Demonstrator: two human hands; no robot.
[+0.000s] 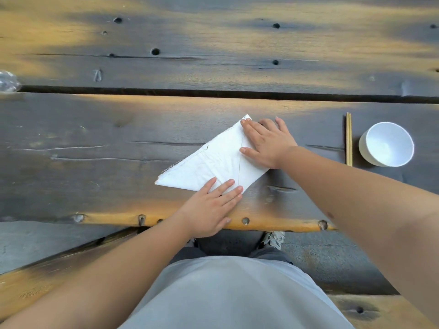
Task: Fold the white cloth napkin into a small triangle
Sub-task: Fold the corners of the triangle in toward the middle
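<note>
Grey shirt (228,293) fills the near edge of view; past it, our forearms reach onto the tabletop (118,143). White cloth napkin (209,162) lies flat near the front edge of the tabletop, already folded into a layered shape, pointed at the left end, blunt at the right. Left hand (209,207) is flat, fingers spread, pressing the napkin's near edge. Right hand (266,141) is flat too, fingers splayed over the far right portion, gripping nothing. We judge this as a crease-pressing step, with the triangle not yet small.

Risks from here:
- layers slide when one hand lifts, since the cloth is stacked and loose, so the edges misalign
- uneven pressure leaves a soft crease and the fold springs open
- rough plank grooves may snag the cloth if we drag it

Chopsticks (348,138) and white bowl (387,144) sit well apart to the right.
</note>
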